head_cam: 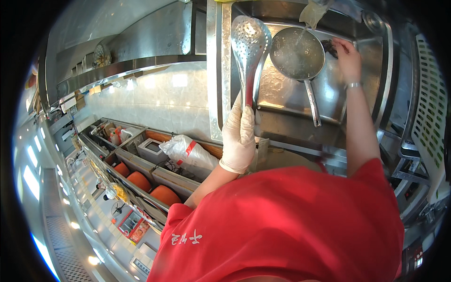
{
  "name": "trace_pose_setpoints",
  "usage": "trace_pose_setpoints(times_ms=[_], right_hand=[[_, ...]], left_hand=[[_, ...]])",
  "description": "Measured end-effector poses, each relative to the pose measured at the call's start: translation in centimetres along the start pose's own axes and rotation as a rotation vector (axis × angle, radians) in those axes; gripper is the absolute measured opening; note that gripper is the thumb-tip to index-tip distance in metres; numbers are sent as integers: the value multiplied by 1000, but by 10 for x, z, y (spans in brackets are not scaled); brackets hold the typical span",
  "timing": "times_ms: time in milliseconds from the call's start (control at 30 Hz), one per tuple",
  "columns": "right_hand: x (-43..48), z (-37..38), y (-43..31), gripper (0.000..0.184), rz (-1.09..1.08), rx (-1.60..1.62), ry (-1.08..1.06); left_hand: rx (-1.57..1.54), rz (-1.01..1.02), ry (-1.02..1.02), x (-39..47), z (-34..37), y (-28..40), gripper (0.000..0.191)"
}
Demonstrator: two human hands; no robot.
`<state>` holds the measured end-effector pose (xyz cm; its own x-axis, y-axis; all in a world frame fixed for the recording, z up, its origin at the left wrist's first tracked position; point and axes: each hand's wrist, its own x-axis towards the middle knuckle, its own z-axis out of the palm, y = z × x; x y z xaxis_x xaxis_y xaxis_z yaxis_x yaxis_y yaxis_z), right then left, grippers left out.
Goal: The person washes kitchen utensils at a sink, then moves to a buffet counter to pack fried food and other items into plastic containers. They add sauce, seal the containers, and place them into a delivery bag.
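Observation:
My left hand (240, 135), in a white glove, grips the handles of stainless-steel tongs with a perforated, spoon-shaped head (249, 37). The tongs point away from me over the left rim of the sink. A steel saucepan (297, 54) full of cloudy water sits in the metal sink (334, 102), its handle turned towards me. Water runs into it from above, beside a pale, wet cloth or bag (314, 13). Bare and slightly blurred, my right hand (348, 58) is right of the pan, fingers at a dark scourer (329, 47); whether they grip it is unclear.
A green-and-white perforated plastic basket (428, 102) stands right of the sink. Left are a tiled wall (151, 95) and a steel hood (151, 38). Behind my left arm, a counter holds a plastic bag (188, 149) and a small grey device (152, 149); orange seats (139, 180) lie beyond.

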<state>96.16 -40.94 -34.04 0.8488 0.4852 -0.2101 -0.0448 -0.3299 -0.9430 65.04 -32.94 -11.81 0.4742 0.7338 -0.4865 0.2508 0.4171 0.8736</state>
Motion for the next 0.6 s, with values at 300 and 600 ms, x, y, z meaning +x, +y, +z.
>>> trace_pose_setpoints(times_ms=[300, 600], right_hand=[[30, 4, 140, 36, 98, -1046, -195], [-108, 33, -84, 28, -20, 120, -101]], left_hand=[[113, -222, -10, 22, -5, -14, 24], [265, -172, -65, 60, 17, -58, 17]])
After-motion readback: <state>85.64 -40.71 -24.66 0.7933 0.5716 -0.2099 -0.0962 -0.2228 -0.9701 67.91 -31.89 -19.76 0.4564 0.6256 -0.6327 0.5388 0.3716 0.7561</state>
